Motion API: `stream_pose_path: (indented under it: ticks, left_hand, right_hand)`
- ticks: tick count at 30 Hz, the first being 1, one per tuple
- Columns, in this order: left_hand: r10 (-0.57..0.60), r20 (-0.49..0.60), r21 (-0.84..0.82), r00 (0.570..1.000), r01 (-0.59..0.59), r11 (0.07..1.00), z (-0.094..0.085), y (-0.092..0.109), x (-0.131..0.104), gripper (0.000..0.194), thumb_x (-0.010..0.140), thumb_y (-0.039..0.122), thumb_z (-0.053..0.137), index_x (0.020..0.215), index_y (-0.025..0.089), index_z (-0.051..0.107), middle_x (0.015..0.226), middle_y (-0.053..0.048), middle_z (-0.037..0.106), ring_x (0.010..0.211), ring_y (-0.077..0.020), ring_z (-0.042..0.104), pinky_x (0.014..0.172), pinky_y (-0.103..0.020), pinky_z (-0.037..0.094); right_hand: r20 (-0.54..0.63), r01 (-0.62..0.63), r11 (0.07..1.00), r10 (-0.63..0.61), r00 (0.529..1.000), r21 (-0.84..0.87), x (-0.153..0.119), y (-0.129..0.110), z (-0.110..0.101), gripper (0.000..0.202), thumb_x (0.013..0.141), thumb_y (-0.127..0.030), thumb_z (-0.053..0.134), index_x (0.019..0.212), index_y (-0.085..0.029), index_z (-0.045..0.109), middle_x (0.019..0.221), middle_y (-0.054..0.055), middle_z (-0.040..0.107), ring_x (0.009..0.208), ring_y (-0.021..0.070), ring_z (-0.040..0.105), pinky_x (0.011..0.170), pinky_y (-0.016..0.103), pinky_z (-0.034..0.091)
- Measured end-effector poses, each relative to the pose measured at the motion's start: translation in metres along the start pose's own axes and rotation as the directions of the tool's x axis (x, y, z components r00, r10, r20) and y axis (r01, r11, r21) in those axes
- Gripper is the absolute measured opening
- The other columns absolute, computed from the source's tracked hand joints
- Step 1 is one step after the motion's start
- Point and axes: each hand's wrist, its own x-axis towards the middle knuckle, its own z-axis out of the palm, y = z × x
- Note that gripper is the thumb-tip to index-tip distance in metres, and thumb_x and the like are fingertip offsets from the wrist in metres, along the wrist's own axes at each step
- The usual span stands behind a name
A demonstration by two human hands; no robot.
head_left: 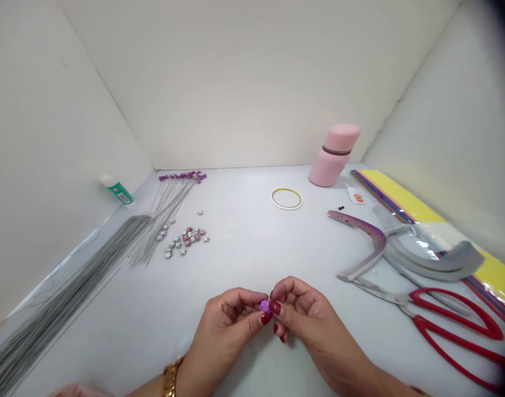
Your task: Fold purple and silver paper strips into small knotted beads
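Observation:
A small purple folded paper star is pinched between the fingertips of both hands, low in the middle of the view. My left hand is closed on its left side, thumb below and index finger above. From the right, my right hand presses it between thumb and index finger, the other fingers curled behind. Part of the star is hidden by the fingertips. Loose silver and pink paper stars lie left of the hands. Purple stars on thin wire stems lie farther back.
A thick bundle of grey wires runs along the left. A glue tube leans at the left wall. Back right are a tape ring and pink bottle. Paper strips, red-handled scissors and coloured paper packs lie right.

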Motion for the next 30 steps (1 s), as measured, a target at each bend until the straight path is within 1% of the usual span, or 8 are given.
stream_pose_path:
  ticks: [10,13,17,21,22,24,27,30]
  left_hand:
    - [-0.006,-0.011,-0.018,1.0,0.006,1.0,0.0005,0.0016,-0.0017,0.007,0.071,0.016,0.065,0.077,0.013,0.064,0.066,-0.002,0.069,0.064,-0.0138,0.062,0.065,-0.025,0.048]
    - [0.002,0.024,-0.044,1.0,-0.001,0.999,0.0015,0.0023,-0.0024,0.006,0.072,0.016,0.064,0.077,0.013,0.063,0.065,-0.002,0.069,0.064,-0.0142,0.062,0.065,-0.025,0.048]
    - [0.01,0.082,-0.075,0.997,-0.004,0.997,0.0028,0.0036,-0.0037,0.004,0.074,0.015,0.062,0.077,0.013,0.063,0.066,-0.003,0.069,0.065,-0.0154,0.063,0.066,-0.027,0.049]
    - [0.037,0.141,-0.127,0.989,-0.019,0.992,0.0027,0.0039,-0.0038,0.004,0.075,0.016,0.06,0.079,0.013,0.062,0.065,-0.003,0.069,0.064,-0.0172,0.064,0.066,-0.031,0.049]
    - [0.037,0.131,-0.125,0.991,-0.02,0.992,0.0025,0.0038,-0.0035,0.005,0.075,0.016,0.06,0.079,0.013,0.062,0.063,-0.003,0.069,0.063,-0.0168,0.063,0.065,-0.031,0.049]
    - [0.026,0.079,-0.093,0.997,-0.018,0.996,0.0016,0.0036,-0.0025,0.005,0.074,0.016,0.062,0.078,0.013,0.063,0.061,-0.002,0.068,0.059,-0.0153,0.062,0.062,-0.029,0.048]
    - [0.015,0.008,-0.058,1.0,-0.015,0.998,0.0004,0.003,-0.0015,0.004,0.071,0.015,0.065,0.074,0.012,0.063,0.061,-0.001,0.066,0.057,-0.0135,0.06,0.059,-0.026,0.047]
    - [0.017,0.033,-0.082,0.999,-0.015,0.997,0.0,0.0031,-0.0018,0.005,0.072,0.016,0.064,0.075,0.012,0.062,0.06,-0.002,0.066,0.056,-0.0142,0.06,0.059,-0.028,0.047]
  right_hand:
    - [0.019,0.022,1.0,-0.022,1.0,0.006,0.0,-0.0005,0.0005,0.018,0.073,-0.029,0.066,0.073,-0.014,0.055,0.055,-0.003,0.057,0.049,0.0065,0.049,0.049,0.017,0.039]
    - [0.012,0.014,1.0,-0.014,1.0,-0.014,0.0001,-0.0006,0.0,0.02,0.069,-0.028,0.069,0.073,-0.014,0.055,0.055,-0.003,0.056,0.049,0.0063,0.05,0.049,0.017,0.039]
    - [0.008,-0.013,1.0,0.013,1.0,-0.004,-0.0001,0.001,-0.0019,0.025,0.066,-0.027,0.072,0.078,-0.015,0.054,0.055,-0.006,0.052,0.047,0.0053,0.048,0.045,0.016,0.036]
    - [0.048,-0.039,0.999,0.039,0.998,-0.001,0.0002,0.0021,-0.0029,0.028,0.066,-0.029,0.072,0.078,-0.015,0.051,0.054,-0.007,0.051,0.044,0.0046,0.046,0.043,0.015,0.033]
    - [0.065,-0.045,0.999,0.045,0.997,-0.009,0.0004,0.0022,-0.0028,0.027,0.067,-0.031,0.07,0.077,-0.015,0.051,0.052,-0.006,0.052,0.043,0.0048,0.046,0.043,0.015,0.033]
    - [0.098,-0.055,0.998,0.057,0.994,-0.017,0.0009,0.0023,-0.0025,0.027,0.072,-0.038,0.064,0.074,-0.015,0.05,0.052,-0.005,0.054,0.043,0.0055,0.047,0.043,0.016,0.034]
    - [0.116,-0.073,0.997,0.075,0.99,-0.023,0.0013,0.0032,-0.0029,0.031,0.076,-0.045,0.057,0.071,-0.015,0.05,0.056,-0.003,0.056,0.043,0.0062,0.049,0.044,0.017,0.036]
    - [0.115,-0.077,0.996,0.082,0.99,-0.048,0.001,0.0044,-0.0036,0.03,0.075,-0.043,0.06,0.07,-0.014,0.051,0.055,-0.003,0.056,0.042,0.0057,0.049,0.043,0.016,0.036]
